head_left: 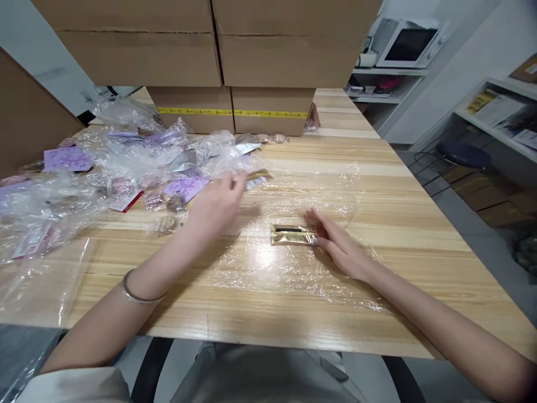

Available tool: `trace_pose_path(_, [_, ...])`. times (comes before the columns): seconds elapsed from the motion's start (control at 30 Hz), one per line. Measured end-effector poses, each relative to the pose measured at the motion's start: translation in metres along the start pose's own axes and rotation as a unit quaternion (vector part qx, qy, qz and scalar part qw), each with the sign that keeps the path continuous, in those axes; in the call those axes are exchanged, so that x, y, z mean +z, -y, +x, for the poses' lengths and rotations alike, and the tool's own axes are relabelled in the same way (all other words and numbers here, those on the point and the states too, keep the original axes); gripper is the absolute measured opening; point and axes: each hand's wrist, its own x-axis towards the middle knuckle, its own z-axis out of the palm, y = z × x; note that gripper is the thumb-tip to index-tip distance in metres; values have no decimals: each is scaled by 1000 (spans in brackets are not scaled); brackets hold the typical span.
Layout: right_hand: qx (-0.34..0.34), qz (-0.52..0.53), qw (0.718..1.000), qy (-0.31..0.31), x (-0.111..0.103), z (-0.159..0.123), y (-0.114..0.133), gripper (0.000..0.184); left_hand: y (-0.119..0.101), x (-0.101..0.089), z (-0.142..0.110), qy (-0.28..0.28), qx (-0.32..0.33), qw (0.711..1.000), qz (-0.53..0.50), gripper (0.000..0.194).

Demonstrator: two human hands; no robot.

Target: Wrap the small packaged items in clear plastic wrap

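My left hand is over the near edge of the pile, its fingers drawn together on a small gold and silver packet. Part of that grip is hidden behind the fingers. A shiny gold sachet with a dark strip lies on a thin clear plastic film spread across the table. At the sachet's right end is my right hand, fingers stretched out and thumb apart, with the thumb touching the sachet's edge. The film runs beneath this hand.
Crumpled clear bags, purple cards and small wrapped snacks cover the table's left side. Stacked cardboard boxes stand at the back. Another person's hand shows beside them. A microwave sits on a shelf at right.
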Motion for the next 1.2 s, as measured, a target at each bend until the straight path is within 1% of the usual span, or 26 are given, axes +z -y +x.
trace_pose_path(0.07, [42,40,996,-74,0,0,-3,59,-37,9,1,0,107,991,-75,55])
trace_pose_path(0.1, [55,43,990,-118,-1,0,-4,57,-53,16,1,13,149,984,-99,54])
trace_pose_path(0.13, [58,34,984,-164,-3,-1,-4,56,-68,25,1,20,169,979,-110,54])
trace_pose_path(0.17, [48,12,977,-209,-6,-1,-2,54,-79,35,0,30,174,977,-118,55])
trace_pose_path(0.2, [25,-18,968,-248,-10,-2,1,51,-88,44,0,49,182,973,-135,60])
trace_pose_path(0.23, [-13,-47,963,-265,-15,-2,6,46,-93,52,-1,66,184,969,-153,66])
trace_pose_path(0.27, [-60,-71,965,-246,-21,-4,12,39,-96,58,-2,87,187,963,-172,70])
trace_pose_path(0.3, [-104,-90,972,-188,-27,-6,20,32,-95,62,-2,108,188,957,-192,72])
trace_pose_path(0.33, [-133,-106,980,-101,-33,-8,30,28,-92,63,-3,123,187,952,-208,72])
trace_pose_path(0.37, [-149,-115,982,8,-37,-11,40,27,-87,61,-4,132,186,948,-220,71])
trace_pose_path(0.4, [-130,-134,978,92,-39,-15,49,32,-80,57,-5,132,186,946,-229,69])
trace_pose_path(0.43, [-109,-154,972,142,-39,-19,58,33,-73,51,-7,122,189,946,-234,67])
trace_pose_path(0.47, [-90,-179,965,167,-38,-24,65,30,-65,44,-11,110,200,944,-237,65])
trace_pose_path(0.53, [-78,-235,956,159,-32,-34,73,21,-49,29,-21,90,244,933,-248,60])
trace_pose_path(0.6, [-82,-293,944,125,-26,-43,73,22,-38,19,-35,104,298,913,-259,55])
trace_pose_path(0.63, [-82,-319,938,107,-24,-45,70,24,-35,17,-42,110,311,908,-260,55])
trace_pose_path(0.7, [-81,-361,924,95,-26,-47,65,26,-35,16,-55,115,312,910,-248,51])
trace_pose_path(0.8, [-59,-391,910,122,-39,-38,55,29,-42,20,-67,111,294,929,-197,29])
trace_pose_path(0.83, [-45,-390,912,121,-45,-34,51,29,-44,21,-69,108,291,934,-179,22])
trace_pose_path(0.87, [-28,-385,916,113,-51,-30,47,28,-46,21,-70,106,289,937,-164,20])
trace_pose_path(0.97, [25,-346,934,89,-70,-23,34,30,-41,21,-70,112,275,944,-142,27])
trace_pose_path(1.03, [62,-308,943,112,-83,-24,24,29,-32,19,-67,119,254,950,-139,34])
trace_pose_path(1.1, [105,-265,947,149,-96,-27,15,23,-20,14,-63,118,223,956,-146,36])
trace_pose_path(1.17, [149,-215,951,167,-106,-28,8,19,-8,7,-58,112,180,960,-184,29])
trace_pose_path(1.2, [164,-189,955,159,-110,-28,5,18,-2,4,-54,105,152,958,-219,24])
